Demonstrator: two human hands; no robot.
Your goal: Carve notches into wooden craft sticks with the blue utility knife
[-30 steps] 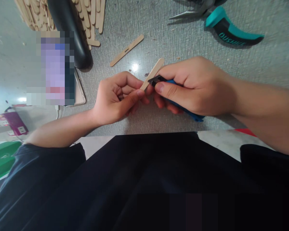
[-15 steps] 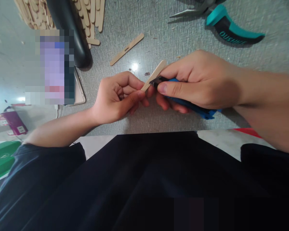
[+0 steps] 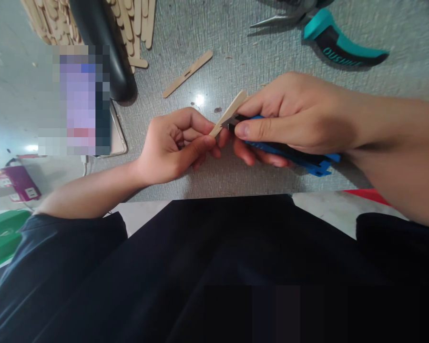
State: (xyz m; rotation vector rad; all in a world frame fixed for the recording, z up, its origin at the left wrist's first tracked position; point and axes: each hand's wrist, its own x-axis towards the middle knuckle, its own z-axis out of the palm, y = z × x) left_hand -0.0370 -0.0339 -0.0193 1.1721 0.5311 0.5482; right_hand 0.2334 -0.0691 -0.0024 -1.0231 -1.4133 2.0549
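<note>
My left hand (image 3: 175,147) pinches the near end of a pale wooden craft stick (image 3: 230,112) between thumb and fingers, so the stick angles up and to the right over the grey table (image 3: 236,43). My right hand (image 3: 293,116) is closed round a blue utility knife (image 3: 296,157). The knife's black tip rests against the stick, just right of my left fingertips. Its blue back end sticks out below my right wrist.
A notched craft stick (image 3: 188,74) lies loose farther back. A heap of craft sticks (image 3: 136,24) and a black cylinder (image 3: 102,47) stand at the back left. Teal-handled pliers (image 3: 329,38) lie at the back right. A purple power strip (image 3: 19,183) sits far left.
My right hand has turned and lifted slightly, so the knife's blue back end has swung out to the right. The stick and my left hand have stayed in place.
</note>
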